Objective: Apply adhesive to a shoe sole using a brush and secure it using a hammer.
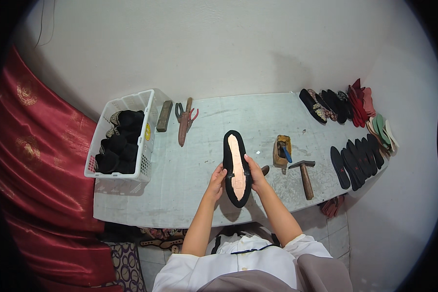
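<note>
A black shoe upper is held in front of me over the table, its underside facing up. A pale pinkish insole shows down its middle, ringed by the black folded-in edge. My left hand grips the left side, with the thumb on the rim. On the opposite side, my right hand is closed round the edge, thumb pointing toward the far end. A small dark object pokes out just beyond the right hand; its kind is unclear. Nearest on the right lie a wooden-handled hammer and a stained glue container with a blue-handled brush.
A white plastic basket of black shoes stands at the left. Beside it are a dark block, red-handled pliers and a brown sheathed tool. Black soles and several shoes line the right side, near the wall.
</note>
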`<state>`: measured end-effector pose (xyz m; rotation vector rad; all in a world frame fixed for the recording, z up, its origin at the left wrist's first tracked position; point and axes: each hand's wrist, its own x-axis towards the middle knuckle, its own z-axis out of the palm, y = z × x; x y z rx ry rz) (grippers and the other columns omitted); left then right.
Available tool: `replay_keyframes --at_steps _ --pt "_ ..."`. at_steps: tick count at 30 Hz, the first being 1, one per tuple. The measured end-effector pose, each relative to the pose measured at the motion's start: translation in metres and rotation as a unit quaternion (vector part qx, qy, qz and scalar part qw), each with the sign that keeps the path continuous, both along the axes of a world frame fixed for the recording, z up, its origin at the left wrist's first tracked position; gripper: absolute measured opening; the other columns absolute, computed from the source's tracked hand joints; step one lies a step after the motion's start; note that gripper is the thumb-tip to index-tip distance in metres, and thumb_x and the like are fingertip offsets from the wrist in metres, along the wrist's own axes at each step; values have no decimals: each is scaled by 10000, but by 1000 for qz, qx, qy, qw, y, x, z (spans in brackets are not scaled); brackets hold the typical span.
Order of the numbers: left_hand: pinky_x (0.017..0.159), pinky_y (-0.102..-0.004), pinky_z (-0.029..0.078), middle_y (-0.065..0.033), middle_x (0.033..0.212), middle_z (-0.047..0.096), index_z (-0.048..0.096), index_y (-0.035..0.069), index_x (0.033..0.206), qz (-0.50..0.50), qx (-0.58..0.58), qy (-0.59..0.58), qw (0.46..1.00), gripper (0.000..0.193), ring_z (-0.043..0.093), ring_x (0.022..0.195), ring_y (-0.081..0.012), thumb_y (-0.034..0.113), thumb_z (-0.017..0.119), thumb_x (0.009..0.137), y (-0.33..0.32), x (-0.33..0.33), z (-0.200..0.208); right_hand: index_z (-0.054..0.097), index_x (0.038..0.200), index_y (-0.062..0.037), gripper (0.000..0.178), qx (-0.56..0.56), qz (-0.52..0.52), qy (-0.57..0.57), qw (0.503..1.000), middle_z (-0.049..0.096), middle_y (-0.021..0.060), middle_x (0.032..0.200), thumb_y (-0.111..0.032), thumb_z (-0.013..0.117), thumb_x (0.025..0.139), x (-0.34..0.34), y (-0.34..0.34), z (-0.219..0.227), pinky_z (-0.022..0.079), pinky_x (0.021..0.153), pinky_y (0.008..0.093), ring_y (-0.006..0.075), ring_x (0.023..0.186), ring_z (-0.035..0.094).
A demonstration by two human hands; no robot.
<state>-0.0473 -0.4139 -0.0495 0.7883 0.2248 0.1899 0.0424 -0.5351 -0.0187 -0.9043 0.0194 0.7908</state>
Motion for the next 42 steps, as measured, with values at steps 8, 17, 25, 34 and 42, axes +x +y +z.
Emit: replay_keyframes --at_steps 8,17,25,34,42 --pt "846 -271 453 -24 1046 594 493 77 1128 0 -2 -10 1000 377 572 956 -132 262 624 827 4 0 -9 544 1015 -22 342 0 15 1 1000 624 59 863 -332 533 872 -1 0 3 493 659 259 123 719 601" --pt "868 -269 431 -30 1063 579 481 68 1146 7 -5 -4 1000 379 552 984 -130 249 610 839 1 -1 -5 543 981 -44 311 -3 -2 -13 1000 599 25 850 -332 550 863 -3 -1 -2 465 685 234 96 734 567" --pt "814 -262 469 -35 1053 583 465 75 1135 53 -28 -16 998 321 574 942 -125 229 565 872 -9 1 -4 524 964 -67 260 3 -23 -53 998 553 1 809 -307 551 869 -6 -2 -22 439 663 224 75 716 524" --pt "924 -323 330 -53 1052 484 408 85 1227 157 325 87 928 406 447 1041 -158 214 534 863 12 -6 28 472 1141 -69 358 -212 -111 -366 899 491 64 1039 -196 580 824 -5 -27 -10 414 773 272 156 941 481" --pt "1025 -499 153 -123 1406 265 403 256 1314 103 695 115 702 449 216 1284 -383 280 500 877 -15 -1 52 519 1210 -283 429 -372 -2 -683 629 394 99 1270 -352 589 793 -27 -40 25 290 982 470 352 1209 315"
